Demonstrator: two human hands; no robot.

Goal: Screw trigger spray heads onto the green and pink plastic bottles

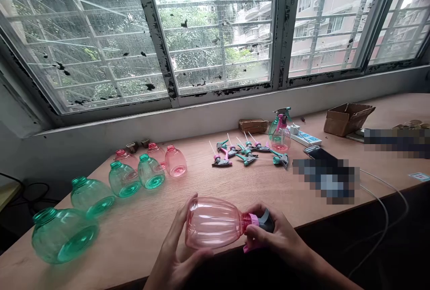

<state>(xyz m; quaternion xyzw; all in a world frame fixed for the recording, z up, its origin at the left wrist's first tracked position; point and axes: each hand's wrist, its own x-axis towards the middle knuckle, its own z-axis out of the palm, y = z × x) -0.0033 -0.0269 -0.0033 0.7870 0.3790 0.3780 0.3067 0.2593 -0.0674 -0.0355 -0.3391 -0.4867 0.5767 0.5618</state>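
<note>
A clear pink spray bottle (215, 223) lies sideways in the air at the table's front edge, its base to the left. My left hand (178, 240) is wrapped round the base end. At the neck, my right hand (272, 227) grips the pink and grey trigger spray head (260, 220), which sits on the bottle's mouth; whether it is fully screwed down I cannot tell. Further back lie several loose trigger spray heads (247, 155) with thin tubes. Green bottles (65, 236) and pink bottles (175, 162) without heads stand to the left.
Two bottles with spray heads (280, 135) stand at the back, beside a white power strip (305, 137). A small brown box (253, 125) and an open cardboard box (346, 120) are near the wall. A phone (324, 158) lies at the right, with white cables (386, 209) hanging off the front edge.
</note>
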